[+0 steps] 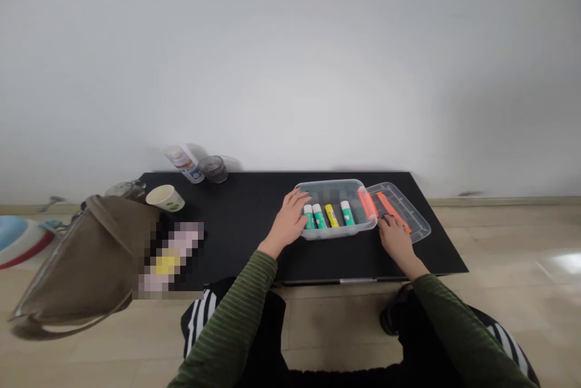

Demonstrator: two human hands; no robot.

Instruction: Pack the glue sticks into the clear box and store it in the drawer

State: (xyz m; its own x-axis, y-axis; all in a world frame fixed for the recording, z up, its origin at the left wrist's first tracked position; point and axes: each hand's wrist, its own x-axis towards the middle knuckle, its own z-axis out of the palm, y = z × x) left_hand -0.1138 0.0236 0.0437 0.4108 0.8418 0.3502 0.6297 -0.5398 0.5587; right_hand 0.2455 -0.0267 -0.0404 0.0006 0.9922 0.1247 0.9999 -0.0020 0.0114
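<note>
A clear plastic box (333, 232) with an orange clip at its right end stands uncovered on the black table. Inside it lie two green glue sticks (319, 217) side by side, a yellow glue stick (331, 216) and another green glue stick (347, 213), most with white caps. My left hand (289, 217) grips the box's left end, fingers over the rim and thumb toward the front. To the right lies the clear lid (420, 227) with its own orange clip. My right hand (396, 236) rests at the lid's near left edge, close to the box, fingers apart.
On the table (245, 224) at the left are a paper cup (166, 198), a dark glass (214, 169) and a white spray can (184, 162). A brown bag (91, 261) leans at the table's left end beside a pixelated patch. A white wall rises behind.
</note>
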